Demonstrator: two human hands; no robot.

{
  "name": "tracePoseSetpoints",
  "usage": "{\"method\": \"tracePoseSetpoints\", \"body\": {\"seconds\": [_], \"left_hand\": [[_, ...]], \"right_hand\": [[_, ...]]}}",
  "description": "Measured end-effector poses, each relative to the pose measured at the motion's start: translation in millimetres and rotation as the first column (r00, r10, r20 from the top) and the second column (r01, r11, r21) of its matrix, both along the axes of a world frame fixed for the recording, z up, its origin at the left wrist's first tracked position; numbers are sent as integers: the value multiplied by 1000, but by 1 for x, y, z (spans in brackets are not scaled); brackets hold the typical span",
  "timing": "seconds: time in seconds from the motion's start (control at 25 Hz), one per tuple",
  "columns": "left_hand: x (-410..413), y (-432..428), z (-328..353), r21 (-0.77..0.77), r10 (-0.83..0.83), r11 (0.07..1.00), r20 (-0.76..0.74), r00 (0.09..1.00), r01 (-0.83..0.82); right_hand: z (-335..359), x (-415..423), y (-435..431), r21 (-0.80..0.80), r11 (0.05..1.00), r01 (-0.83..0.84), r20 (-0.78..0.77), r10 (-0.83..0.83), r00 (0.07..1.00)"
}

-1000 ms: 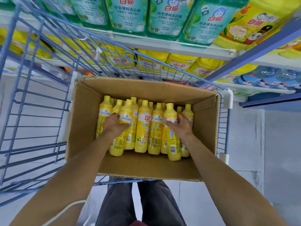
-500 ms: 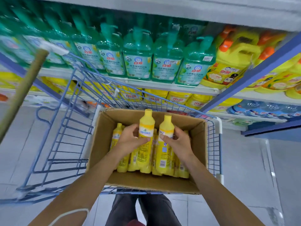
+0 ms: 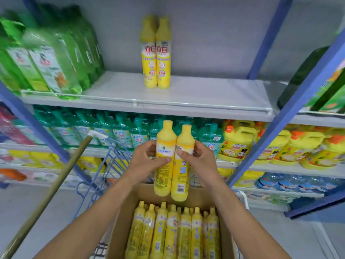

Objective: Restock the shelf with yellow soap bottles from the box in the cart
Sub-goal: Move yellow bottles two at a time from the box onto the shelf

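Observation:
My left hand [image 3: 144, 161] grips one yellow soap bottle [image 3: 164, 176] and my right hand [image 3: 200, 159] grips a second yellow bottle [image 3: 182, 182]. Both bottles are upright and side by side, held above the cardboard box [image 3: 119, 227]. Several more yellow bottles [image 3: 173, 232] stand packed in the box, which sits in the blue wire cart [image 3: 112, 165]. Two yellow bottles [image 3: 156, 58] stand together at the back of the grey upper shelf [image 3: 196, 98], well above my hands.
Green refill pouches [image 3: 48, 58] fill the upper shelf's left end. Teal pump bottles [image 3: 121, 131] and yellow jugs [image 3: 240, 143] line the shelf below. Blue uprights [image 3: 283, 128] frame the bay. A wooden pole [image 3: 48, 195] leans at the left.
Both hands have lifted their bottles clear of the box and up toward the upper shelf. My view has tilted up, so the upper shelf with its two bottles is now visible.

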State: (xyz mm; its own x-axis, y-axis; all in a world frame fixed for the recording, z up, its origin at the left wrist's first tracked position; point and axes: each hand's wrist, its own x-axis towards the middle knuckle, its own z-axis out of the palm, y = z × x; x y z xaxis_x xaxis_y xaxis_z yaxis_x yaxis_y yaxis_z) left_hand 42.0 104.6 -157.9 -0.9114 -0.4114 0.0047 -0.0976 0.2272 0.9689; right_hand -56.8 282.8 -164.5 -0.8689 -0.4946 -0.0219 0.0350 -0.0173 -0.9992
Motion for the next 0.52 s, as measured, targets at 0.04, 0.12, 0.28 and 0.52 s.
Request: {"method": "tracePoseSetpoints", "body": {"seconds": [0.04, 0.12, 0.28, 0.52], "left_hand": [[-6, -7, 13, -14, 16, 1000, -29, 999, -16], [-18, -22, 38, -25, 57, 998, -89, 994, -59], [-45, -52, 89, 16, 99, 995, -194, 976, -98], [-94, -112, 166, 10, 71, 997, -336, 939, -71]], "right_hand": [[16, -6, -8, -14, 1000, -2, -33, 2, 999], [46, -17, -25, -58, 998, -5, -86, 0, 996], [103, -42, -64, -127, 992, -9, -151, -10, 988], [180, -84, -122, -217, 976, -12, -255, -45, 966]]}}
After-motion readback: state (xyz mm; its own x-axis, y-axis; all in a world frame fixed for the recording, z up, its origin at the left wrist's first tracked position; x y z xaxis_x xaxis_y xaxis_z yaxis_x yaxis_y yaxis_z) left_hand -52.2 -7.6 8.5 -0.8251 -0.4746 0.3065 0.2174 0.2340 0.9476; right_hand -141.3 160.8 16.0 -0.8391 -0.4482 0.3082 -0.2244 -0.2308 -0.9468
